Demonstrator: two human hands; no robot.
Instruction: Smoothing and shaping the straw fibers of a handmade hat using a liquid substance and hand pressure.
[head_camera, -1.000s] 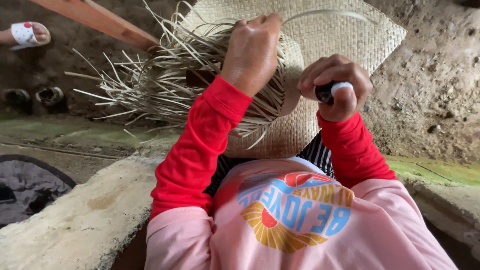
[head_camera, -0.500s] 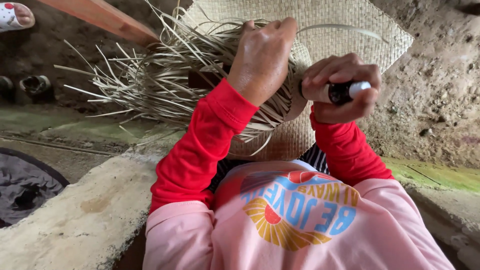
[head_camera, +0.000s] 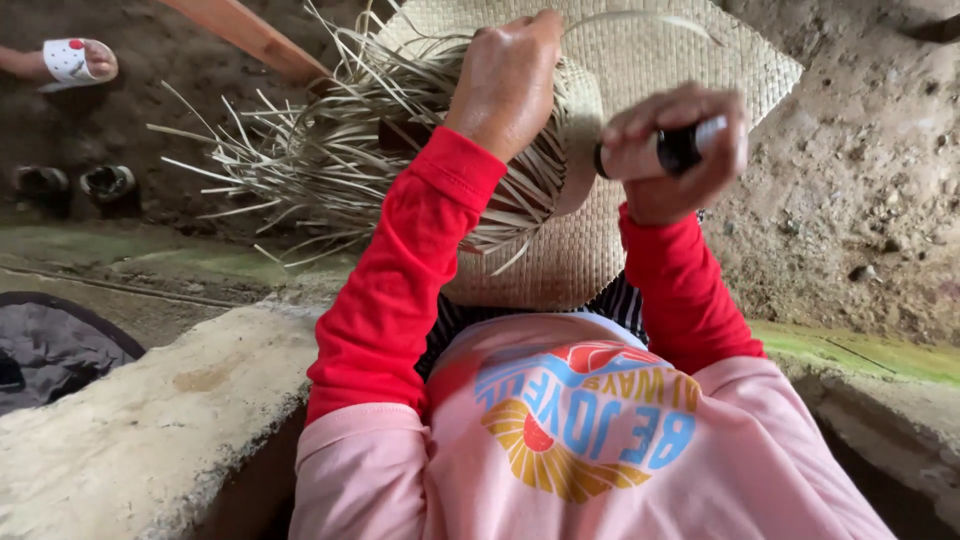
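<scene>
woven mat (head_camera: 650, 90), left hand (head_camera: 510, 80) gripping strands (head_camera: 330, 150), right hand (head_camera: 680, 150) clutching tool (head_camera: 685, 148)

We see a pale woven mat (head_camera: 640, 120) of flat straw strips held up before us, tightly plaited on its right and near parts, its far right corner pointing outward. From its left side a bundle of loose unwoven strips (head_camera: 330, 160) fans out leftward. A small dark-handled tool (head_camera: 680, 148) lies level against the mat's right part.
</scene>
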